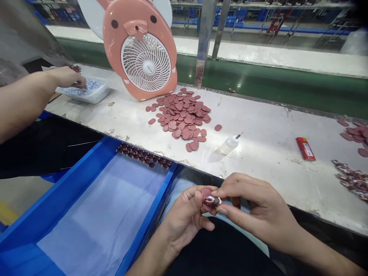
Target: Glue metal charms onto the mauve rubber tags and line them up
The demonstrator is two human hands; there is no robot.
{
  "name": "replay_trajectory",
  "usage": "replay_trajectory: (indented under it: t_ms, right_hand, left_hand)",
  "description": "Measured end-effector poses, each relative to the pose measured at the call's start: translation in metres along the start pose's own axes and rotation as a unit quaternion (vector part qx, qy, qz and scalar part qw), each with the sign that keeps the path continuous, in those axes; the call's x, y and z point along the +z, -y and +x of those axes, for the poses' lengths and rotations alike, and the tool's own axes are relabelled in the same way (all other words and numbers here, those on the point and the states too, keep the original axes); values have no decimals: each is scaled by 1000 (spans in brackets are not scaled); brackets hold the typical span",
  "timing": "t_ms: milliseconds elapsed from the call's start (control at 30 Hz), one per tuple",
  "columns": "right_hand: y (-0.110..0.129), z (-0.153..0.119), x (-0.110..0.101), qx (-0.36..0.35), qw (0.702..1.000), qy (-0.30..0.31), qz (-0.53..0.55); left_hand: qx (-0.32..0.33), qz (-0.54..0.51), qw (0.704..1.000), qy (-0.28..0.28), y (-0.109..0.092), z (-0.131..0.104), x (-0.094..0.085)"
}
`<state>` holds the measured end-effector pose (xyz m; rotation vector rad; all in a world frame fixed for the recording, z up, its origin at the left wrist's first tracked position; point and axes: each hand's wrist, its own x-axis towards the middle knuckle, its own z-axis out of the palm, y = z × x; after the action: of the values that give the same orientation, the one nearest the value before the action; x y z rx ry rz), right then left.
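My left hand (185, 216) is closed, pinching a dull-red oval disc (206, 191) between thumb and fingers, in front of the bench edge above my lap. My right hand (255, 201) is closed too, its thumb and fingertips on a small dark-brown and white figure-like piece (212, 201) that lies against the disc. Whether the two parts are joined cannot be seen. On the bench beyond my hands stands a small white bottle (230, 145) with a thin needle tip. A heap of similar red oval discs (185, 115) spreads behind it.
A pink fan (140, 50) stands behind the heap. A blue tray (149, 214), lined with a pale sheet, holds rows of brown pieces (140, 154). At right lie a red lighter (305, 149) and small painted pieces (352, 180). A co-worker's hand (67, 76) reaches into a white tub (96, 96).
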<state>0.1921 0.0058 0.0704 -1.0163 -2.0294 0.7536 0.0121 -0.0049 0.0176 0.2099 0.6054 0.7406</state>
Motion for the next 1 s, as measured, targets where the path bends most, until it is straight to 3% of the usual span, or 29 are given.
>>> replay_trajectory:
  t_ms: [67,133,233,300,433,633,700,767,900,1000]
  right_hand:
    - [-2,2,6,-13,999,-26,-12]
    - [-5,2,15,-38,994,-73,-68]
    - [-12,3,30,-92,968,-155,-174]
    - [-19,4,42,-133,950,-189,-210]
    - [-29,9,62,-185,936,-187,-236]
    - [-24,13,76,-197,938,-160,-235]
    - [-15,8,74,-221,938,-147,-222]
    - [-5,1,69,-230,940,-143,-206]
    - [-1,-12,61,-202,950,-132,-201]
    - [-10,-16,61,-199,951,-127,-198]
  left_hand:
    - [1,2,1000,-12,-1,-1,0]
    - [33,14,998,-58,-2,-3,0]
    - [153,57,971,-175,-1,-4,-3]
    - [216,96,948,-211,-1,-4,-6]
    - [256,162,926,-224,-6,-3,-9]
    - [247,163,911,-286,-11,-12,-15]
    - [237,197,898,-315,-14,-14,-31]
    - [236,274,857,-367,-23,-13,-58]
    - [240,378,762,-468,-53,3,-135]
    - [189,476,708,-486,-74,22,-186]
